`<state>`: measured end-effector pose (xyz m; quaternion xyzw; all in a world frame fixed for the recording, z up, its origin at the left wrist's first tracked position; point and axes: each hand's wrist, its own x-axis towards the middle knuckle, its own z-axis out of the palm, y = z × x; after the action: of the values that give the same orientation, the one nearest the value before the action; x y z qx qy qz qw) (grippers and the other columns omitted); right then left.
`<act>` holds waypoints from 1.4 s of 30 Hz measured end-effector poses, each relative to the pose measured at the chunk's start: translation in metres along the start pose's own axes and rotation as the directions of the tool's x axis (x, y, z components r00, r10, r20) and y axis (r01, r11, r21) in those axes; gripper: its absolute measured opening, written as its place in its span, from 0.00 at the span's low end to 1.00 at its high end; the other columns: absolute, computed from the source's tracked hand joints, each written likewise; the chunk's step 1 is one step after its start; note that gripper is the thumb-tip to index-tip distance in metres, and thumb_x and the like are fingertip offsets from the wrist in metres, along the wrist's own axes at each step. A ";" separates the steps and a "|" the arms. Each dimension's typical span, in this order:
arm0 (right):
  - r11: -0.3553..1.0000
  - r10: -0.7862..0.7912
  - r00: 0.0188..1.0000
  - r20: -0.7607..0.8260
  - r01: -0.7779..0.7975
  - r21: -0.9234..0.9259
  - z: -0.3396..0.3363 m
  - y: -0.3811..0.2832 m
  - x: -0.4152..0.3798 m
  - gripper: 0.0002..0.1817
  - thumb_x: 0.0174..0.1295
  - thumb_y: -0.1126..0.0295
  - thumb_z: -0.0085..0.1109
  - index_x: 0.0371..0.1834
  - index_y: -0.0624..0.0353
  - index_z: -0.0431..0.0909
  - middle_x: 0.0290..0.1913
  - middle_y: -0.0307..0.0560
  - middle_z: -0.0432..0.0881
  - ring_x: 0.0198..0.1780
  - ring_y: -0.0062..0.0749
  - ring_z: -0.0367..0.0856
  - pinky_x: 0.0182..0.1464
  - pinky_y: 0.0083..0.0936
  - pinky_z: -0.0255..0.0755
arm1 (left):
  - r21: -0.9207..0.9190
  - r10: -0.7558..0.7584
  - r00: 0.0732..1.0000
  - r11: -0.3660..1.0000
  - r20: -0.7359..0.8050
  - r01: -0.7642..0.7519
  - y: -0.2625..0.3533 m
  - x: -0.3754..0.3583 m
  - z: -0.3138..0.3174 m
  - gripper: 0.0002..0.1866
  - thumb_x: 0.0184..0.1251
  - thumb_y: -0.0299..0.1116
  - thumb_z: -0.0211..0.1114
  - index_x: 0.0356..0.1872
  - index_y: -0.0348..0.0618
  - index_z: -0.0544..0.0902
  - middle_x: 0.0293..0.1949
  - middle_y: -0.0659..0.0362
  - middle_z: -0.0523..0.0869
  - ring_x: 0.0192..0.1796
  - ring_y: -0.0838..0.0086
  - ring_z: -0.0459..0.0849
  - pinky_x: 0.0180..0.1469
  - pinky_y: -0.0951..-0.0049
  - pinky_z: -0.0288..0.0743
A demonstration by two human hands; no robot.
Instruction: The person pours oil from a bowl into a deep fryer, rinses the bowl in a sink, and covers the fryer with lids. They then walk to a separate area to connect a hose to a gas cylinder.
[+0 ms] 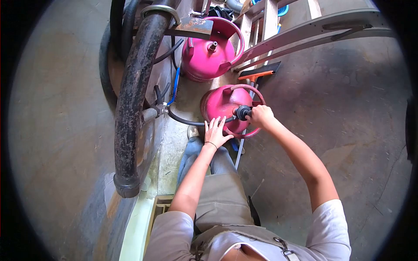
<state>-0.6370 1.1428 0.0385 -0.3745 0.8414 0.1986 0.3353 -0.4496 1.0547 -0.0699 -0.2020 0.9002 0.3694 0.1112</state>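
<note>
Two pink gas cylinders stand on the floor, a farther one (pixel 204 56) and a nearer one (pixel 217 104). On the nearer one's valve sits a black regulator (pixel 242 113), joined to a black hose (pixel 187 122) that runs left to a pipe fitting. My right hand (pixel 261 116) is closed around the regulator's right side, inside the collar ring. My left hand (pixel 216 131) has its fingers spread over the hose and the cylinder's near edge. The farther cylinder's valve (pixel 213 46) is bare.
A thick black pipe (pixel 135 82) rises at the left beside the wall. Ladders (pixel 305 30) lean at the top right. A squeegee with an orange head (pixel 253 77) lies beyond the nearer cylinder. A blue hose (pixel 176 85) hangs near the wall.
</note>
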 end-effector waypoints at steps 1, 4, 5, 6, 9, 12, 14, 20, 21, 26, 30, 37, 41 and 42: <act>1.000 0.007 1.000 -0.001 -0.007 0.003 0.006 0.006 0.005 0.23 0.54 0.49 0.55 0.25 0.63 0.81 0.25 0.49 0.82 0.34 0.35 0.84 0.38 0.30 0.76 | 0.001 0.008 1.000 1.000 0.003 -0.008 0.000 0.000 -0.001 0.49 0.39 0.58 0.70 0.66 0.53 0.61 0.62 0.55 0.67 0.66 0.59 0.61 0.68 0.45 0.44; 0.156 0.194 0.874 0.446 -0.476 0.865 0.023 0.013 0.007 0.23 0.59 0.49 0.46 0.28 0.60 0.78 0.16 0.39 0.74 0.18 0.28 0.74 0.24 0.26 0.71 | 0.004 0.008 0.999 1.000 0.039 -0.008 0.001 0.003 -0.001 0.50 0.39 0.57 0.71 0.66 0.52 0.61 0.63 0.55 0.66 0.67 0.60 0.59 0.69 0.45 0.44; -0.258 -0.102 0.807 0.581 -0.586 0.768 0.051 0.028 0.015 0.24 0.59 0.47 0.43 0.23 0.59 0.71 0.10 0.31 0.62 0.09 0.18 0.57 0.11 0.19 0.56 | -0.014 0.014 0.999 1.000 0.051 -0.014 0.000 0.003 0.000 0.49 0.39 0.57 0.71 0.66 0.51 0.61 0.64 0.56 0.65 0.68 0.60 0.59 0.69 0.45 0.44; -0.594 -0.199 0.781 0.592 -0.577 0.561 0.054 0.020 0.011 0.22 0.59 0.50 0.43 0.20 0.58 0.68 0.09 0.29 0.57 0.08 0.16 0.52 0.09 0.16 0.48 | -0.032 0.020 0.998 0.999 0.061 -0.018 0.000 0.003 0.001 0.49 0.40 0.56 0.70 0.66 0.50 0.61 0.64 0.56 0.65 0.68 0.60 0.59 0.69 0.46 0.44; -0.936 -0.350 0.854 0.385 -0.304 -0.177 0.069 -0.007 0.015 0.15 0.55 0.60 0.42 0.18 0.60 0.67 0.07 0.27 0.52 0.06 0.15 0.46 0.07 0.14 0.40 | -0.042 0.003 0.999 0.999 0.046 -0.001 0.001 0.000 0.004 0.49 0.41 0.56 0.70 0.66 0.48 0.60 0.64 0.57 0.65 0.68 0.60 0.58 0.69 0.46 0.44; -0.944 -0.320 0.896 0.307 -0.274 -0.185 0.068 -0.014 0.006 0.19 0.56 0.55 0.42 0.19 0.60 0.68 0.09 0.28 0.54 0.07 0.16 0.48 0.09 0.14 0.44 | 0.000 0.026 1.000 1.000 0.008 -0.026 0.003 -0.003 0.003 0.49 0.43 0.55 0.70 0.66 0.46 0.59 0.65 0.55 0.64 0.68 0.59 0.58 0.69 0.47 0.46; -0.890 -0.355 0.867 0.349 -0.428 0.158 0.065 -0.002 -0.006 0.27 0.59 0.44 0.37 0.19 0.58 0.68 0.10 0.29 0.54 0.10 0.14 0.50 0.12 0.14 0.49 | -0.004 0.056 0.998 0.998 -0.020 -0.056 0.000 -0.009 0.004 0.45 0.49 0.50 0.67 0.67 0.45 0.58 0.65 0.52 0.63 0.68 0.58 0.58 0.69 0.47 0.46; 0.776 0.337 0.909 -0.245 -0.120 0.619 0.033 0.001 -0.035 0.25 0.60 0.47 0.47 0.44 0.61 0.65 0.36 0.60 0.79 0.39 0.52 0.80 0.39 0.41 0.73 | -0.091 0.066 0.991 0.993 -0.116 -0.076 -0.024 -0.048 -0.007 0.36 0.53 0.35 0.61 0.66 0.44 0.59 0.65 0.49 0.61 0.67 0.55 0.60 0.68 0.55 0.52; 0.877 0.199 0.910 -0.364 0.000 0.481 0.029 -0.001 -0.036 0.24 0.58 0.50 0.52 0.44 0.61 0.65 0.36 0.58 0.79 0.37 0.51 0.81 0.38 0.41 0.74 | -0.087 0.064 0.991 0.993 -0.117 -0.074 -0.032 -0.058 -0.008 0.36 0.52 0.33 0.61 0.65 0.45 0.60 0.64 0.49 0.62 0.66 0.54 0.61 0.67 0.57 0.54; 0.991 0.087 0.948 -0.306 -0.050 0.125 0.030 -0.003 -0.006 0.21 0.55 0.52 0.57 0.35 0.62 0.72 0.28 0.57 0.80 0.29 0.44 0.82 0.32 0.39 0.76 | 0.021 -0.212 0.977 0.977 -0.025 0.213 -0.107 -0.132 0.000 0.37 0.49 0.34 0.62 0.64 0.46 0.61 0.63 0.45 0.62 0.63 0.51 0.62 0.64 0.57 0.58; 0.931 0.247 0.965 -0.086 -0.211 0.298 0.017 0.001 -0.002 0.27 0.55 0.45 0.50 0.26 0.63 0.82 0.27 0.54 0.82 0.33 0.45 0.83 0.38 0.37 0.76 | 0.047 -0.377 0.926 0.925 0.011 0.376 -0.136 -0.185 -0.018 0.36 0.49 0.34 0.63 0.64 0.45 0.61 0.62 0.45 0.61 0.63 0.50 0.62 0.63 0.57 0.60; 0.304 0.263 0.889 0.374 -0.444 0.843 0.059 0.021 0.016 0.36 0.52 0.32 0.47 0.16 0.58 0.76 0.14 0.39 0.72 0.16 0.28 0.70 0.19 0.27 0.63 | -0.176 -0.484 0.875 0.861 0.008 0.478 -0.133 -0.196 -0.009 0.35 0.47 0.31 0.65 0.61 0.40 0.65 0.59 0.42 0.65 0.61 0.50 0.64 0.64 0.60 0.60; 0.056 -0.387 0.814 0.432 -0.447 0.893 0.032 0.036 -0.013 0.28 0.62 0.39 0.42 0.17 0.49 0.71 0.20 0.32 0.72 0.18 0.19 0.65 0.20 0.18 0.56 | -0.304 -0.492 0.870 0.824 0.035 0.478 -0.111 -0.188 -0.009 0.34 0.47 0.31 0.65 0.60 0.38 0.65 0.56 0.41 0.68 0.61 0.51 0.65 0.64 0.63 0.60; 0.055 -0.386 0.815 0.432 -0.447 0.893 0.023 0.025 -0.021 0.28 0.62 0.39 0.42 0.17 0.49 0.71 0.20 0.32 0.72 0.18 0.19 0.65 0.20 0.18 0.56 | -0.332 -0.510 0.858 0.799 0.067 0.501 -0.108 -0.188 -0.011 0.34 0.48 0.31 0.65 0.60 0.38 0.65 0.56 0.42 0.67 0.61 0.52 0.65 0.64 0.64 0.60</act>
<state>-0.6363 1.1823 0.0397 0.0629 0.5989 -0.3258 0.7289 -0.2336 1.0303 -0.0633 -0.4551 0.7382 0.4724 0.1577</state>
